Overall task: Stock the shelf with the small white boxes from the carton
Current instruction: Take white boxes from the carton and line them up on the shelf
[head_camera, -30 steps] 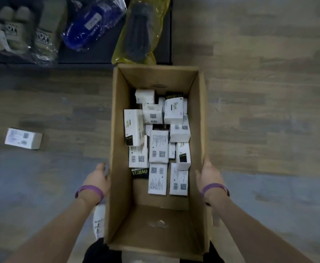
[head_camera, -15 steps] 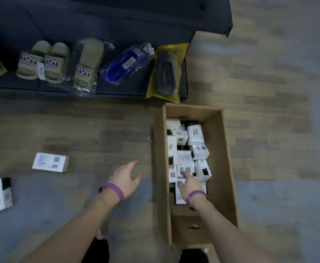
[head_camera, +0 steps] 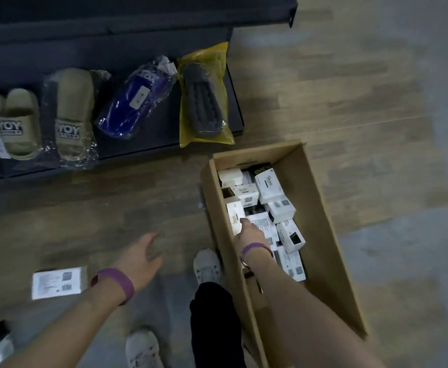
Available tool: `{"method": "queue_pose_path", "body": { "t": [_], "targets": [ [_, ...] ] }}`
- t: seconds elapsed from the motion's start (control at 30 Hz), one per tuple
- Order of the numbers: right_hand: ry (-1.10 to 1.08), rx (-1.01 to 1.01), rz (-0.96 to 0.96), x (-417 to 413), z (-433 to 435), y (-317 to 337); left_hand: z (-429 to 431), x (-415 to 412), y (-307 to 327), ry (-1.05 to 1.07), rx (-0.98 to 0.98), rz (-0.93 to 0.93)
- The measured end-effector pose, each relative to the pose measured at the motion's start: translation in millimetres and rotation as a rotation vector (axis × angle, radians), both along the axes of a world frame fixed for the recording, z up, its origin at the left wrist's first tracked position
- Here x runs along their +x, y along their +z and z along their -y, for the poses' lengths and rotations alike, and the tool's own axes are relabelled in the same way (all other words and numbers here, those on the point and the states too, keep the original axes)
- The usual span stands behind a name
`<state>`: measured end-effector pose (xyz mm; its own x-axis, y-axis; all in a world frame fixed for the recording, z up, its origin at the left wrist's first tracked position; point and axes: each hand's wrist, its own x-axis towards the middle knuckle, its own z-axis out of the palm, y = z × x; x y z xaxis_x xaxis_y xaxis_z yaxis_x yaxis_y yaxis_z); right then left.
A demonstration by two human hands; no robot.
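Right hand [head_camera: 252,235] is down inside the carton [head_camera: 320,229], palm over the small white boxes [head_camera: 270,188] near the left wall; fingers are hidden, so whether it has hold of one I cannot tell. Left hand [head_camera: 143,258] hovers over the floor [head_camera: 377,128], fingers spread, holding nothing. Risks: the boxes lie heaped and tilted, so lifting one may tip its neighbours; the cardboard wall close beside the hand could snag a lift; a loose white box [head_camera: 58,282] lies near the shoe [head_camera: 207,266] and could be trodden on. On the shelf [head_camera: 161,136], the tan slides [head_camera: 70,120] read "YOY", and so, faintly, does the blue bagged pair [head_camera: 135,104]. Box labels show QR codes; their print is too small to read.
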<state>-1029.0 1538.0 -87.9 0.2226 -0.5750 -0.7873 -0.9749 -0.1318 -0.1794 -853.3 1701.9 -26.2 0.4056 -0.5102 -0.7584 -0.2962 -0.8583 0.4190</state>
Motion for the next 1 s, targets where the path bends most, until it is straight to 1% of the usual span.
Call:
{"method": "queue_pose_path", "body": {
  "t": [0.1,0.17,0.27,0.37,0.43,0.53,0.6,0.67,0.77,0.8,0.83,0.9,0.97,1.0],
  "targets": [
    [-0.041,-0.046,-0.025,16.6,45.4,-51.5,47.9,11.2,-34.3,-0.035,0.021,0.002],
    [-0.043,-0.042,-0.029,26.6,66.2,-87.9,75.6,20.2,-66.1,-0.046,0.009,0.01],
    [-0.002,0.012,-0.036,33.6,79.4,-139.0,110.3,24.5,-106.8,-0.084,0.01,0.01],
    [0.041,0.04,-0.049,35.9,80.0,-178.2,123.6,17.6,-130.8,-0.069,0.027,-0.012],
    [0.043,-0.007,-0.066,36.8,80.1,-192.8,119.0,14.5,-136.5,-0.055,0.048,-0.057],
    [-0.02,-0.04,-0.057,34.3,82.6,-180.9,101.8,19.7,-130.0,-0.054,0.109,-0.138],
    [-0.144,-0.032,0.015,28.8,92.4,-141.0,96.2,29.0,-108.2,-0.026,0.134,-0.167],
    [-0.258,-0.073,0.134,23.6,115.8,-78.6,98.5,42.6,-70.0,0.008,0.136,-0.183],
    [-0.334,-0.19,0.317,23.0,159.3,37.8,108.6,63.0,12.3,0.013,0.079,-0.206],
    [-0.387,-0.186,0.387,27.2,171.7,74.9,113.5,72.0,43.8,0.006,0.03,-0.203],
    [-0.45,-0.134,0.448,34.2,178.3,112.2,116.8,81.1,77.5,-0.001,-0.023,-0.202],
    [-0.54,0.088,0.542,56.6,175.7,183.4,120.0,99.5,142.1,-0.011,-0.134,-0.189],
    [-0.524,0.347,0.639,87.2,154.5,246.0,114.3,119.6,202.6,0.002,-0.238,-0.188],
    [-0.49,0.441,0.713,105.0,137.7,274.7,107.8,130.7,231.7,0.004,-0.284,-0.187]
  ]
}}
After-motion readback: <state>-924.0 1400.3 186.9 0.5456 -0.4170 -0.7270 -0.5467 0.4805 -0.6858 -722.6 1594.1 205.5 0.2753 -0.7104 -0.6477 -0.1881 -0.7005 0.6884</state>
